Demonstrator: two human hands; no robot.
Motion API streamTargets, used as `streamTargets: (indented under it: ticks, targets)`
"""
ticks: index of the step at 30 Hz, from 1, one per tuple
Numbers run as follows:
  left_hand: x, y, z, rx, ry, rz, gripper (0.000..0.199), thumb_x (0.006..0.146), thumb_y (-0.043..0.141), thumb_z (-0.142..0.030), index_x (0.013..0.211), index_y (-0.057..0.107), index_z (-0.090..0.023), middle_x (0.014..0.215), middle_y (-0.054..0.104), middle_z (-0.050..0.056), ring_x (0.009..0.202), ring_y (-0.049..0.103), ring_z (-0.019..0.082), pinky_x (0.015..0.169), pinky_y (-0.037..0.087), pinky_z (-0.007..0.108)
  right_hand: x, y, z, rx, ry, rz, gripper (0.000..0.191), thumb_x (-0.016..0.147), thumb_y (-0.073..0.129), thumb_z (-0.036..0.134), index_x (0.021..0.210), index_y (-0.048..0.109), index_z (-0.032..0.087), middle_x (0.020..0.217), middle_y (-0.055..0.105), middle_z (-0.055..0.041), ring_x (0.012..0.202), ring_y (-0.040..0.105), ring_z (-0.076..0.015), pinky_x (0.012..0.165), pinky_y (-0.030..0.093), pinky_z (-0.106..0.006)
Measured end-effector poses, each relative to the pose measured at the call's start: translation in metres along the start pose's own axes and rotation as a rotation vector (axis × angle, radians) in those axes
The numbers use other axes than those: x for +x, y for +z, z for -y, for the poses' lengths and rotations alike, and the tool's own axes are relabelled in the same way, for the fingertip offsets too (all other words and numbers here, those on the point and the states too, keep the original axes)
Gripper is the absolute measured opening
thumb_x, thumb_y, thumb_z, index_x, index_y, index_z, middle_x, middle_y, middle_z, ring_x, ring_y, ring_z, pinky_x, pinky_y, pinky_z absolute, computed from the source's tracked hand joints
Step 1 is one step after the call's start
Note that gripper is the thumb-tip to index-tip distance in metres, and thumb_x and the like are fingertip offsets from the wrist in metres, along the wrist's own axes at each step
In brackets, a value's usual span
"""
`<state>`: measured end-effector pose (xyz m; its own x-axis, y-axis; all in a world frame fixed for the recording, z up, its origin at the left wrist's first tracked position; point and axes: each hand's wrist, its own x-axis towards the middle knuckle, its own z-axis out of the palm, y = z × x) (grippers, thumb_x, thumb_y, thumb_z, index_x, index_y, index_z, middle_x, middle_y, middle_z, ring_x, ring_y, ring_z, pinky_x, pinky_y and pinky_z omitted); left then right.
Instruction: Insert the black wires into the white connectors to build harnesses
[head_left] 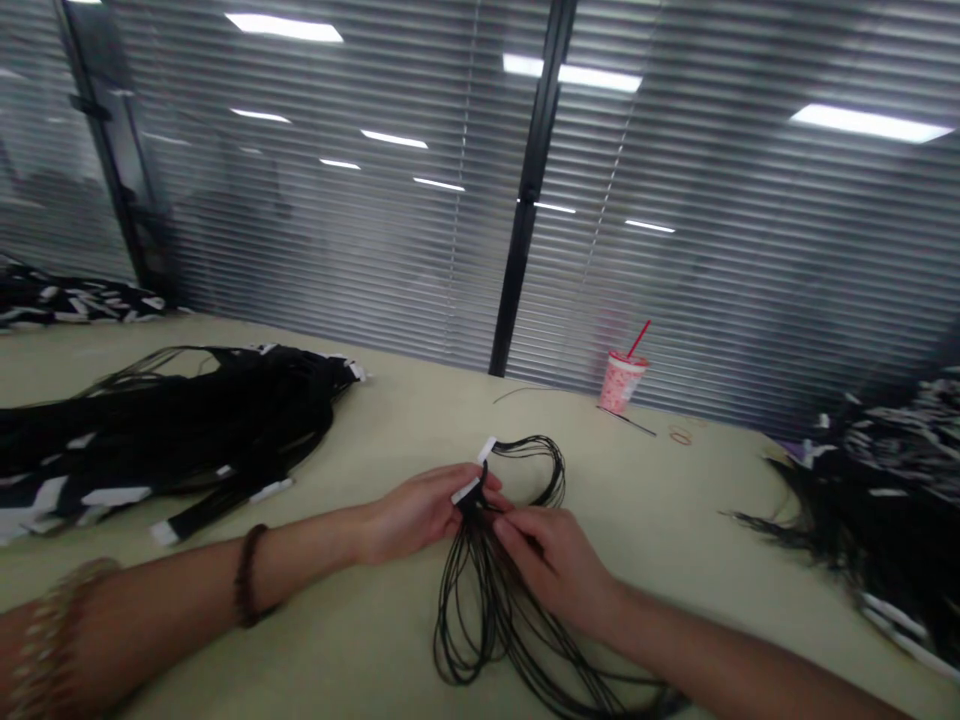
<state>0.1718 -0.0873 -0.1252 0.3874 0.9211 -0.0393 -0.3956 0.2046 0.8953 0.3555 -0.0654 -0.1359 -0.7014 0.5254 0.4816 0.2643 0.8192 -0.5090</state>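
Note:
A bundle of thin black cables (480, 600) with white end pieces hangs between my two hands over the table. My left hand (429, 510) is closed around its upper end, close to a white tag-like piece (466, 492). A second white end piece (487, 449) sticks up just beyond the fingers, and a loop of cable arcs from it to the right. With thumb and fingers pinched, my right hand (553, 560) grips strands of the bundle just right of the left fingertips. Loose loops droop below both hands toward the front edge of the view.
On the left lies a large heap of black cables (255, 410), with another pile (82, 300) behind it. More cables (885, 510) are heaped at right. A pink cup (622, 382) with a red straw stands at the back, near a dark pen-like stick (627, 421) and rubber bands (680, 435).

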Motion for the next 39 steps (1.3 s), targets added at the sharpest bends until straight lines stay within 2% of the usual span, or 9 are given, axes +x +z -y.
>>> streamTargets:
  ticks: [5,9,16,21,26,32,35,39]
  targets:
    - [-0.001,0.002,-0.002,0.023,-0.002,0.053,0.025,0.081,0.045,-0.030,0.099,0.055,-0.014,0.104,0.058,0.009,0.098,0.052,0.018,0.088,0.032,0.030,0.003,0.001,-0.006,0.081,0.097,-0.002,0.022,0.080,0.045,0.027,0.075,0.062,0.015,0.061,0.057,0.0003,0.054,0.047,-0.0088,0.050,0.034,-0.018]
    - [-0.002,0.001,-0.002,0.039,-0.005,0.056,0.025,0.082,0.044,-0.028,0.100,0.054,-0.014,0.105,0.057,0.009,0.097,0.052,0.017,0.087,0.032,0.030,0.005,0.001,-0.007,0.159,0.115,-0.037,0.023,0.080,0.043,0.025,0.074,0.062,0.014,0.065,0.058,-0.0004,0.058,0.049,-0.0096,0.054,0.037,-0.019]
    - [0.000,0.000,0.000,0.014,-0.005,0.071,0.024,0.083,0.043,-0.029,0.098,0.054,-0.015,0.099,0.059,0.008,0.090,0.055,0.015,0.084,0.035,0.030,0.006,0.002,-0.011,0.354,0.209,-0.080,0.020,0.079,0.046,0.027,0.070,0.058,0.015,0.061,0.052,0.0011,0.057,0.046,-0.0090,0.053,0.036,-0.019]
    - [0.000,0.000,0.001,0.011,0.012,0.104,0.025,0.084,0.040,-0.029,0.100,0.053,-0.014,0.101,0.058,0.009,0.092,0.054,0.017,0.086,0.035,0.034,0.008,0.003,-0.015,0.671,0.282,-0.015,0.019,0.078,0.048,0.030,0.068,0.055,0.015,0.063,0.053,0.0008,0.059,0.050,-0.0097,0.056,0.038,-0.021]
    - [0.001,-0.001,0.003,0.016,0.017,0.107,0.023,0.084,0.041,-0.026,0.100,0.052,-0.013,0.101,0.057,0.009,0.088,0.056,0.018,0.084,0.036,0.036,0.012,-0.002,-0.018,0.870,0.353,0.105,0.016,0.070,0.060,0.028,0.068,0.062,0.013,0.063,0.059,-0.0004,0.059,0.051,-0.0085,0.059,0.037,-0.022]
    - [0.003,-0.005,0.003,0.031,0.035,0.182,0.026,0.086,0.036,-0.026,0.104,0.049,-0.013,0.102,0.056,0.010,0.090,0.055,0.019,0.084,0.035,0.038,0.014,-0.006,-0.017,1.049,0.467,0.095,0.012,0.065,0.064,0.025,0.065,0.066,0.013,0.064,0.062,-0.0021,0.053,0.049,-0.0069,0.052,0.034,-0.020]
    - [0.004,-0.007,0.004,0.070,0.034,0.222,0.026,0.082,0.042,-0.018,0.107,0.047,-0.013,0.102,0.057,0.010,0.093,0.055,0.019,0.086,0.033,0.037,0.014,-0.008,-0.017,1.104,0.520,0.091,0.013,0.065,0.063,0.024,0.065,0.066,0.011,0.062,0.063,-0.0038,0.052,0.050,-0.0074,0.051,0.033,-0.020]
    - [0.005,-0.010,0.005,0.154,0.093,0.289,0.039,0.071,0.048,-0.004,0.109,0.044,-0.016,0.107,0.055,0.009,0.098,0.052,0.018,0.091,0.029,0.037,0.014,-0.008,-0.021,1.156,0.533,0.091,0.013,0.066,0.062,0.023,0.067,0.067,0.011,0.064,0.064,-0.0055,0.058,0.054,-0.0100,0.053,0.034,-0.021]
